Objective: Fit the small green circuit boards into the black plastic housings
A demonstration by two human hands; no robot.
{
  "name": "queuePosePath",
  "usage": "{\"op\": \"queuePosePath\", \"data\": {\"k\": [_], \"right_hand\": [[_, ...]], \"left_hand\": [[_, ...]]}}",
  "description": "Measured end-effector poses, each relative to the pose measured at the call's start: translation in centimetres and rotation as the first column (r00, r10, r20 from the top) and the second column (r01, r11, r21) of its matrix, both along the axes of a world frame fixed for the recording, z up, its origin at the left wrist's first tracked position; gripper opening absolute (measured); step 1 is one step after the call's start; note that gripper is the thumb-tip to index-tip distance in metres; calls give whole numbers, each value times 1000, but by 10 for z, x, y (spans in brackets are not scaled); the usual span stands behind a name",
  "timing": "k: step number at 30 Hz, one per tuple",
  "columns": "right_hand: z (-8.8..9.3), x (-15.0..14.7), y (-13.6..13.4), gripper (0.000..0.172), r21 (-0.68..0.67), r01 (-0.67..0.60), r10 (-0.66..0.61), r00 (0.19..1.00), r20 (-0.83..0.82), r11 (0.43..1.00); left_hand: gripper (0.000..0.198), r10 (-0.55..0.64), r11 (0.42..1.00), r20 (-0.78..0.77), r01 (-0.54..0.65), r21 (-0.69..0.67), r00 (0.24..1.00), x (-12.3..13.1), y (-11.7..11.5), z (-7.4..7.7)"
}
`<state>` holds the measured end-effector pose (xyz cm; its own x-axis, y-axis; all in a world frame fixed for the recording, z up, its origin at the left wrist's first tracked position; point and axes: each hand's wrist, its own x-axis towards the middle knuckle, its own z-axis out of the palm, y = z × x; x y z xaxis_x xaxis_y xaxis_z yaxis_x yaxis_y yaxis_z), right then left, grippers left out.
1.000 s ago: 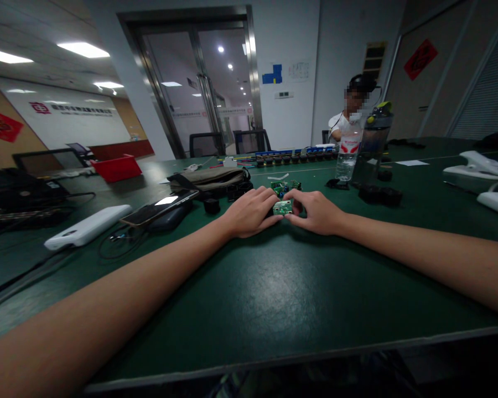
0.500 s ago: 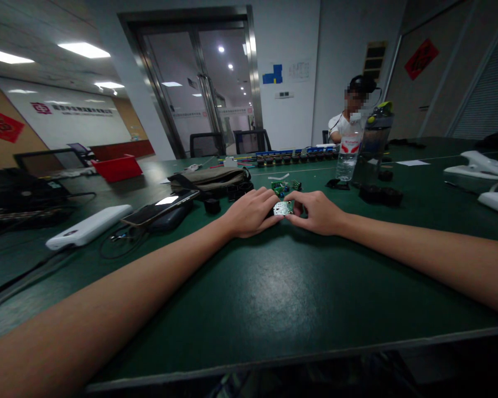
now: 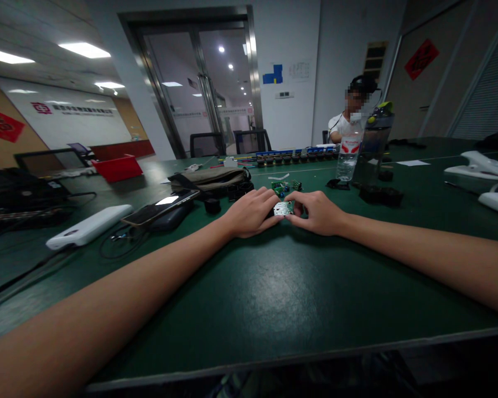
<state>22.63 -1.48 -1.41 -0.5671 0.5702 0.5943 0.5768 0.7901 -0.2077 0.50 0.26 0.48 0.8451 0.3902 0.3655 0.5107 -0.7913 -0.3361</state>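
A small circuit board (image 3: 283, 208), its solder side catching the light, is held low over the green table (image 3: 282, 298). My left hand (image 3: 253, 213) grips its left edge, with the thumb at the near corner and the fingers over the far side. On the right edge, my right hand (image 3: 318, 213) pinches the board between thumb and forefinger. My palms and curled fingers hide the board's ends and whatever lies beneath it. Just beyond my fingers lie green circuit boards with components (image 3: 279, 188).
To the left are a phone (image 3: 161, 208), a white power bank (image 3: 89, 226) and a grey-brown pouch (image 3: 211, 181). A water bottle (image 3: 347, 157) and a dark tumbler (image 3: 372, 146) stand at right, near black parts (image 3: 380, 195). Across the table sits a person (image 3: 339, 124).
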Motion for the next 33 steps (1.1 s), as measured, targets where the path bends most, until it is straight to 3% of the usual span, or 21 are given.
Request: {"op": "queuePosePath", "data": {"k": [33], "right_hand": [[0,0,0,21,22,-20,20,1000,-16,1000]], "left_hand": [[42,-26,999,17,25,42,1000,0,-1,0]]}}
